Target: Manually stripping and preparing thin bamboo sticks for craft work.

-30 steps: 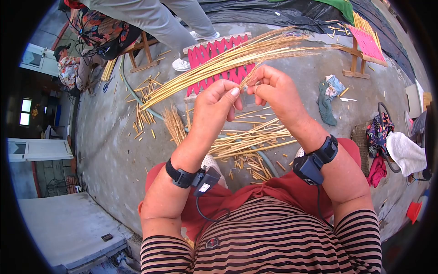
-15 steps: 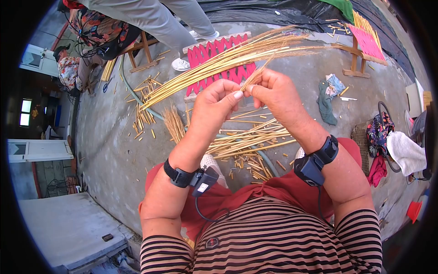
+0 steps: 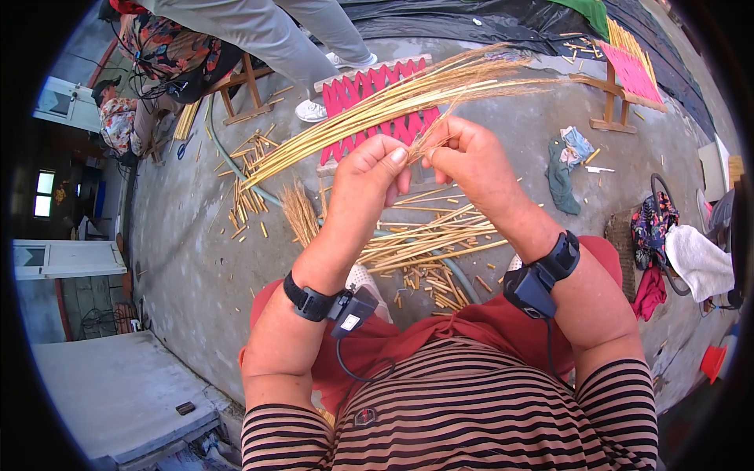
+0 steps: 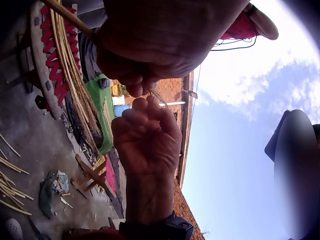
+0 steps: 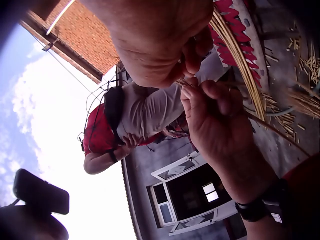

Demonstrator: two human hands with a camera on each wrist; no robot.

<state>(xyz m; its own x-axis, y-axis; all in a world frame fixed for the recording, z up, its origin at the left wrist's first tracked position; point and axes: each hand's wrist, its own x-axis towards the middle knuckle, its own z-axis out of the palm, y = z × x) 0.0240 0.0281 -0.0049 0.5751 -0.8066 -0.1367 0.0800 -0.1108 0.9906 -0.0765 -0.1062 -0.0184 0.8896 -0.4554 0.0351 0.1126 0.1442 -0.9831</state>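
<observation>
In front of my body both hands meet at the wispy seed head (image 3: 424, 147) of a straw stalk. My left hand (image 3: 365, 177) pinches it between thumb and fingers, and the stalk (image 5: 280, 129) runs out from behind that hand in the right wrist view. Fine strands lie between the fingertips of my right hand (image 3: 475, 161), close beside the left thumb. Beyond the hands, a bundle of long stalks with feathery heads (image 3: 377, 106) lies across a low stool with pink webbing (image 3: 338, 102).
Loose stalks (image 3: 432, 243) and short cut pieces (image 3: 440, 290) lie on the concrete before my feet. An upright brush-like bunch (image 3: 298, 213) is by my left forearm. A person in grey trousers (image 3: 236, 31) stands beyond the stool. Rags (image 3: 564, 177) and another pink-webbed stool (image 3: 628, 74) are to the right.
My right fingers came in close to the left thumb, then drew slightly back. The seed head's strands now look more spread between the hands. The left hand shifted only slightly.
</observation>
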